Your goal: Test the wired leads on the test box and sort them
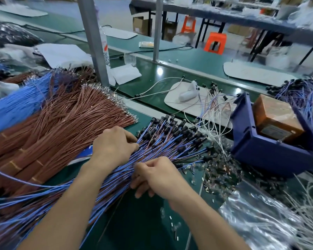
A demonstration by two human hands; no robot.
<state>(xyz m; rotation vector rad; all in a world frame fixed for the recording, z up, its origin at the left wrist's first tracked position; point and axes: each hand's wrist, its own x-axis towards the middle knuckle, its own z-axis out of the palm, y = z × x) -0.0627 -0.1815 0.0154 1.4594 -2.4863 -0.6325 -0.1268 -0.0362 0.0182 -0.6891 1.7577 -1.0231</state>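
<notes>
Left hand: the left hand [114, 145] lies on top of the bundle of leads [170, 141], fingers curled down and fingertips pinching strands just short of the black end caps.
Right hand: the right hand [155, 177] is on the near side of the same bundle, fingers curled round a clutch of strands, with thumb and forefinger pressed together on top.
Bundle of leads: blue and brown wires fan across the green bench [146, 222] from near left to the middle, their black caps pointing far and right.
Test box: the brown test box [276, 121] sits tilted inside the blue bin [260, 154] on the right, apart from both hands.
Loose parts: small dark loose parts [222, 170] are heaped between the bundle's caps and the bin.
Brown wires: a broad pile of brown wires [65, 123] lies left of the bundle, touching it.
Blue wires: a sheaf of blue wires [14, 107] lies at the far left.
White pad: the white pad [172, 100], beyond the bundle, carries a white device [188, 92] and a few stray leads.
</notes>
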